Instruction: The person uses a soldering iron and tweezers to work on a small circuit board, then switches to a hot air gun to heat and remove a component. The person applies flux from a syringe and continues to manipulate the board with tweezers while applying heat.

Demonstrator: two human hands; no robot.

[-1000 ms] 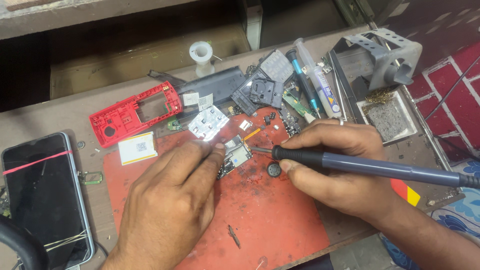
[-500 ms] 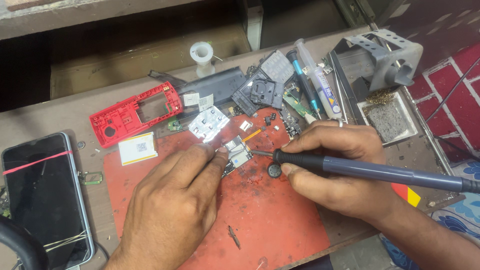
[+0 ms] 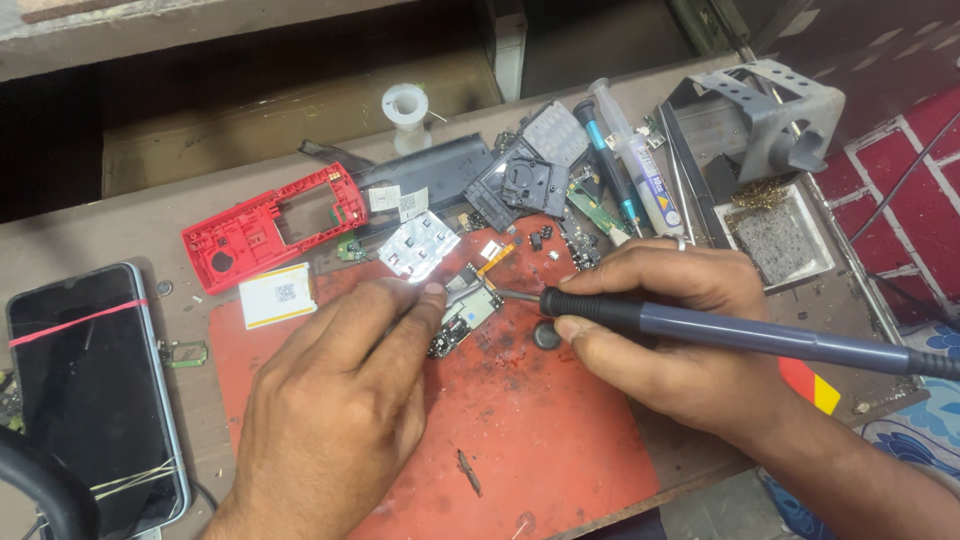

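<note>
My left hand (image 3: pixel 345 400) rests on the red work mat (image 3: pixel 520 440), its fingertips pressing down a small phone circuit board (image 3: pixel 465 315). My right hand (image 3: pixel 665 335) grips a blue-grey soldering iron (image 3: pixel 740 335) like a pen. The iron's metal tip touches the right end of the board. A small black round part (image 3: pixel 546 335) lies on the mat just below the iron's grip.
A red phone housing (image 3: pixel 270 225), a white battery (image 3: pixel 277 296) and a metal keypad sheet (image 3: pixel 418 245) lie behind the mat. A rubber-banded smartphone (image 3: pixel 85 390) sits far left. The soldering stand (image 3: pixel 775 120), sponge tray (image 3: pixel 785 240), syringe tube (image 3: pixel 640 160) and solder spool (image 3: pixel 405 105) are at the back right.
Both hands have barely moved. My left fingertips shifted slightly on the board, and the iron's tip stays at the board's right end.
</note>
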